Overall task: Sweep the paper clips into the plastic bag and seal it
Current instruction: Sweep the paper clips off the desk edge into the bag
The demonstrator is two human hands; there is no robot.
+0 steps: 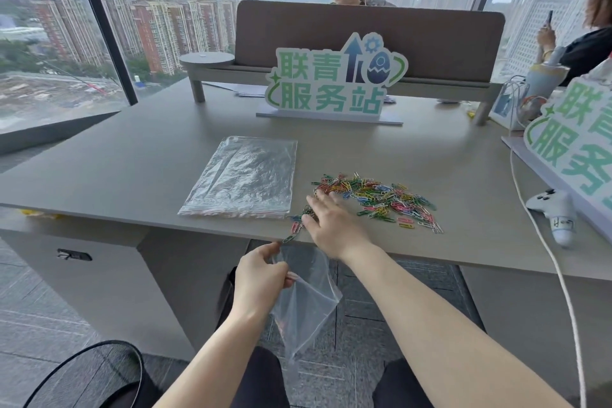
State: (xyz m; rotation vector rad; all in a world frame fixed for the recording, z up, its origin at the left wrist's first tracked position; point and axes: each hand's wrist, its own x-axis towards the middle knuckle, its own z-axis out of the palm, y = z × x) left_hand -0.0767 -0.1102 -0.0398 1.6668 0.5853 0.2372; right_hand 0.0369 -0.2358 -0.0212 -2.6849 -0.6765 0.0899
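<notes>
Coloured paper clips (381, 197) lie scattered on the grey table (132, 169) near its front edge. My right hand (334, 225) rests flat on the table with fingers spread, and a small bunch of clips (295, 228) sits by its fingertips at the very edge. Just below that edge my left hand (260, 281) pinches the rim of a clear plastic bag (306, 305), which hangs open-mouthed under the table edge. The bag's lower part droops toward my knees.
A stack of flat clear bags (245, 175) lies left of the clips. A green sign (334, 79) stands behind, another sign (576, 149) at right. A white controller (553, 209) and cable (543, 242) lie to the right. Two people sit beyond the divider.
</notes>
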